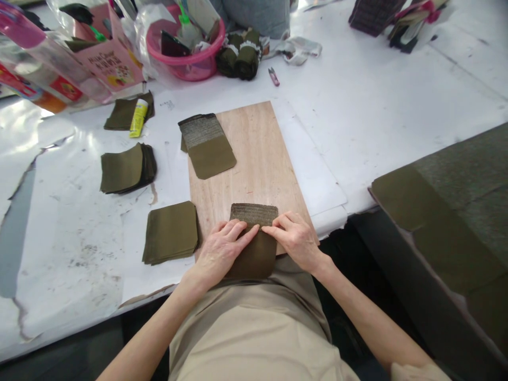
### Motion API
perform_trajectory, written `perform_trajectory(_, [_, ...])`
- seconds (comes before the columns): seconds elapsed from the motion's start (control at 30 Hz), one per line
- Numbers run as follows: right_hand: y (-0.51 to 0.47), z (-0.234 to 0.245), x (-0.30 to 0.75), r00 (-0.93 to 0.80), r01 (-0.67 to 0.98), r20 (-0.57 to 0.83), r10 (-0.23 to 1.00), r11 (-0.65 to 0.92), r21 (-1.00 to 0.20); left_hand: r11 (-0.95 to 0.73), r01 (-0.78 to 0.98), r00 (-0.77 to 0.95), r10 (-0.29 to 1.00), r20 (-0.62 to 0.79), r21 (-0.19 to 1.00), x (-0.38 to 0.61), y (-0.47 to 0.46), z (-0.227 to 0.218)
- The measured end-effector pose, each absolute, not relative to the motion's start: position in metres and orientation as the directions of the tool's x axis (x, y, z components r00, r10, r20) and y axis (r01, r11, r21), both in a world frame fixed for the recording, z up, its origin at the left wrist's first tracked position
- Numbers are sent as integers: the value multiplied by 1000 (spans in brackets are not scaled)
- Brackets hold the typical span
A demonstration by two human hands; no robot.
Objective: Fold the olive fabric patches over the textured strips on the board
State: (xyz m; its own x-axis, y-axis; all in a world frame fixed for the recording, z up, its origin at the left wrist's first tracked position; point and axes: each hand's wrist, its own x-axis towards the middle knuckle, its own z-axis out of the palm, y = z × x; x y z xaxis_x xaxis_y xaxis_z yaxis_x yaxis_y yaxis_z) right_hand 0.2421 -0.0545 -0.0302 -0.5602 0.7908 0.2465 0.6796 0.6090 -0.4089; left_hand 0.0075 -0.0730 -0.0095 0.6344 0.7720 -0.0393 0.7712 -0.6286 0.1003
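No clearly readable text, blurred lettering [106,63] on pink box [115,57], yellow tube [138,118]

Torso: the person is wearing a plain beige garment [246,338], its matte cloth falling in soft, shallow creases across the front and looking greyer where shadow is darkening its upper edge. Right arm: a beige sleeve [415,372] of similar tone is showing at the lower right corner, bunching loosely around the arm. Left forearm [159,317] and right forearm [369,312]: both showing bare, slender, tapering toward bare hands [224,246].
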Motion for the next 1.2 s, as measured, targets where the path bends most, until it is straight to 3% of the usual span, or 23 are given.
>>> perform_trajectory(0.2, [-55, -32, 242, -582, 682, 279, 764, 645, -344, -644, 761, 647, 762, -22, 71, 9, -74, -9])
perform_trajectory(0.4, [-56, -31, 245, -581, 680, 274, 766, 642, -355, -675, 735, 672, 738, 59, 66, 13, -75, -18])
perform_trajectory(0.93, [-61, -33, 249, -481, 708, 269, 834, 551, -442, -655, 752, 658, 753, -15, 74, 17, -74, -16])
perform_trajectory(1.2, [-62, -34, 251, -522, 708, 270, 809, 588, -391, -659, 748, 663, 748, -34, 86, 18, -72, -12])
